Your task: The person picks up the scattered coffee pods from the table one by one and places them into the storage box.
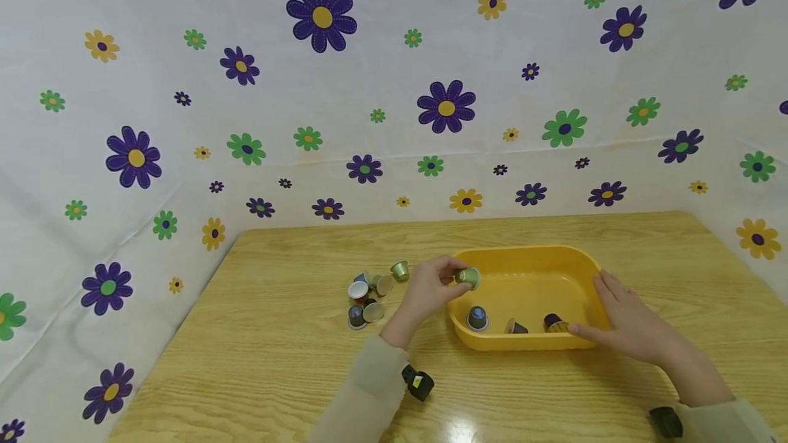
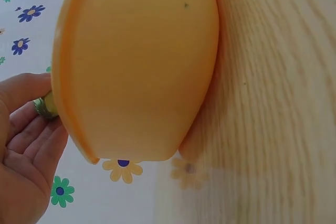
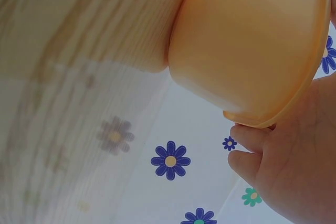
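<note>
My left hand pinches a green coffee capsule between thumb and fingers, over the left rim of a yellow plastic tub. In the left wrist view the capsule is partly hidden by the tub's wall. The right hand grips the tub at its right end, thumb over the front rim and fingers along the side. Inside the tub lie a blue capsule, a dark capsule on its side and a black and gold capsule, partly hidden by the front wall.
Left of the tub, several coffee capsules lie in a loose cluster on the wooden table. A green capsule sits at the cluster's upper right. A white flowered cloth hangs behind and along both sides.
</note>
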The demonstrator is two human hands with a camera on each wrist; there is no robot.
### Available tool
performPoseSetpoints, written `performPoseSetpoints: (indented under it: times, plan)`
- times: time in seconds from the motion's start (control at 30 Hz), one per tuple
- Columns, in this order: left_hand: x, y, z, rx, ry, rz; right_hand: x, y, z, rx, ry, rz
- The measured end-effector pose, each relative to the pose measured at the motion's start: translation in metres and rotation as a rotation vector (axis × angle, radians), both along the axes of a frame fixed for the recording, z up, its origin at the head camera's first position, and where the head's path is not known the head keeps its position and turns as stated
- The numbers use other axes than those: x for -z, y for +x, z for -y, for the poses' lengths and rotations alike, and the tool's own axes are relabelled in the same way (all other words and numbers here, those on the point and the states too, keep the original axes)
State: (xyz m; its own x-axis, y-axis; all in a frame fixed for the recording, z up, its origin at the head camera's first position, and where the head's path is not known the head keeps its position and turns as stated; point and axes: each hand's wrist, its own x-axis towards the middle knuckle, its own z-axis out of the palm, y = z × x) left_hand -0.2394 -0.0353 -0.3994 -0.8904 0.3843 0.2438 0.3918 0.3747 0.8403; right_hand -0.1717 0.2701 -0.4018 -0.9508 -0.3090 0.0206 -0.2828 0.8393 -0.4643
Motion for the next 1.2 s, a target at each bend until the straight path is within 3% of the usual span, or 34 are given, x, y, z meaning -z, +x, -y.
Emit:
performPoseSetpoints:
  times: [0.2, 0.47, 1.2]
  plan:
    - [0.002, -0.004, -0.004, -0.01, -0.047, -0.026, 0.0, 0.0, -0.001, 0.002, 0.013, -0.011]
    - [0.003, -0.008, -0.008, -0.025, -0.095, -0.004, 0.0, 0.0, -0.001, 0.0, 0.011, -0.005]
    - [0.002, -0.01, -0.014, -0.035, -0.119, -0.009, -0.002, 0.001, 0.001, -0.001, 0.01, -0.002]
